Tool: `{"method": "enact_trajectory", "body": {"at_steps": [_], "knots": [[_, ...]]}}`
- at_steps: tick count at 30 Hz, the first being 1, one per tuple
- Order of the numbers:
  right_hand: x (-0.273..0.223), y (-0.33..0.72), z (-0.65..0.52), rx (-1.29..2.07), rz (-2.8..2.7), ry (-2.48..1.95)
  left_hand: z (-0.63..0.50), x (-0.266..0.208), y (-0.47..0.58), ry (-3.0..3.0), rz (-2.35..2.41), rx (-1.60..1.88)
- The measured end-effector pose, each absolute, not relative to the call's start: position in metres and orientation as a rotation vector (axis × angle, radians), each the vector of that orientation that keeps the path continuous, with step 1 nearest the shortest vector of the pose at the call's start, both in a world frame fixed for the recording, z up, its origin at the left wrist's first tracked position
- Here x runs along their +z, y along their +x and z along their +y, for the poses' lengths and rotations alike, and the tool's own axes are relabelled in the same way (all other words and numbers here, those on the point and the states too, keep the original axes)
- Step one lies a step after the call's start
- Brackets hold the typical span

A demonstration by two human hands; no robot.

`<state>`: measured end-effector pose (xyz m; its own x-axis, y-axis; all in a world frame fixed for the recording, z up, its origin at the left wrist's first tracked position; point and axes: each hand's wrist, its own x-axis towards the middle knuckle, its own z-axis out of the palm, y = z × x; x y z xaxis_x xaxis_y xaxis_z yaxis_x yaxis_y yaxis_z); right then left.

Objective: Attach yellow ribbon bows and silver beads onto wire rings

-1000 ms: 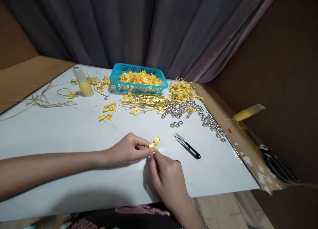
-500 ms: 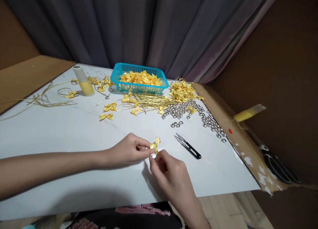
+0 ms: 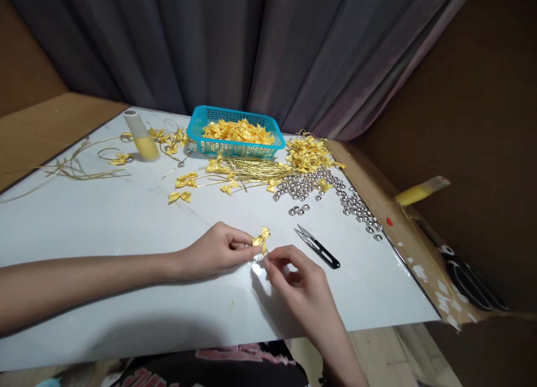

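Shifted: my right hand [image 3: 306, 283], moved a little rightward, curl loosened. Left hand [image 3: 218, 250]: fingers pinching one yellow bow [image 3: 262, 239], raised above the table [image 3: 126, 225]. Right fingers: thumb and forefinger tips just below that bow; whether they grip a strand, I cannot tell. Lettering: on my dark garment [image 3: 251, 376], cut off below, illegible. Right forearm [image 3: 342, 348]: cut off likewise. Table: white, glossy, faintly veined; blue basket [image 3: 237, 147] at back, holding loose bows [image 3: 239, 131]. Room: grey pleated curtain [image 3: 210, 46] behind, brown panel [image 3: 474, 96] at right.
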<state>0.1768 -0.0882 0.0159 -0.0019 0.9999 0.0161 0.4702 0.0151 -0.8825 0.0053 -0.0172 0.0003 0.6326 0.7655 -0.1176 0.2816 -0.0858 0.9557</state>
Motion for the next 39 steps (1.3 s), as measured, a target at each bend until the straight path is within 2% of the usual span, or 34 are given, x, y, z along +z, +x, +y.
{"method": "enact_trajectory", "body": {"at_steps": [6,13,17,29,36,39], "knots": [[0.013,0.177,-0.082,1.402,-1.264,-1.451,-0.018,0.002,0.003,1.677,0.855,0.540],[0.009,0.175,-0.083,1.405,-1.130,-1.429,-0.018,0.003,0.005,1.733,0.869,0.574],[0.011,0.172,-0.085,1.283,-1.169,-1.471,-0.019,0.003,0.005,1.726,0.877,0.593],[0.004,0.159,-0.092,0.622,-1.424,-1.471,-0.018,0.005,0.006,1.707,0.892,0.604],[0.004,0.163,-0.091,0.629,-1.445,-1.498,-0.020,0.004,0.005,1.694,0.904,0.585],[0.001,0.164,-0.091,0.534,-1.495,-1.512,-0.020,0.003,0.005,1.691,0.902,0.584]]}}
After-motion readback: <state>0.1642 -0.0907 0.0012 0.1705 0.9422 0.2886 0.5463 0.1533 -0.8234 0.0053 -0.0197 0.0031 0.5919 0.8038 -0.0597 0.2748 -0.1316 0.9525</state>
